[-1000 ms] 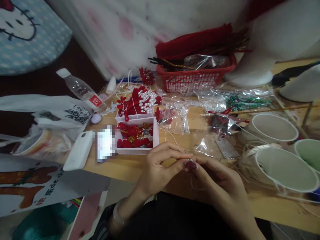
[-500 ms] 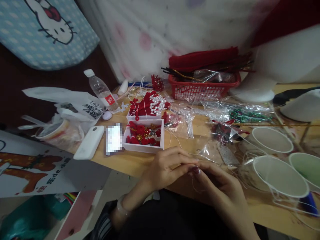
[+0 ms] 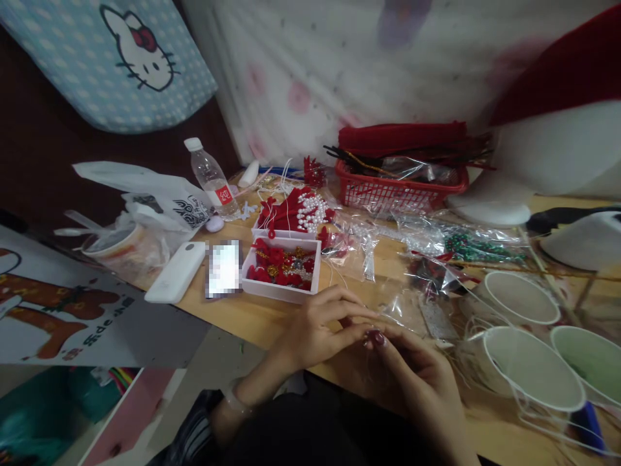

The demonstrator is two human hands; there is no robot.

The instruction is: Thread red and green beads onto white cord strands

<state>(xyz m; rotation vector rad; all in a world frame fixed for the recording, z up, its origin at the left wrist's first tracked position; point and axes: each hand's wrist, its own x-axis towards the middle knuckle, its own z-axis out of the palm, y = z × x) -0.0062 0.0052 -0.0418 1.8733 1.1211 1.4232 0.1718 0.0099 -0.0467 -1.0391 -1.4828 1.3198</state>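
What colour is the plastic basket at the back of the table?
The plastic basket is red; see the head view.

Item [image 3: 367, 343] btwn hands [image 3: 313, 333] too sm. to ID; scrn. [image 3: 224, 268] pixelated.

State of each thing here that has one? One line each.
Left hand, fingertips at the other hand's; grip unclear.
Right hand, thumb close to fingers; grip unclear.
Bottle, capped.
Front box, open, filled.
Basket, open, heaped above its rim.
Front white cup, open.
Rear white cup, open.
Green cup, open.
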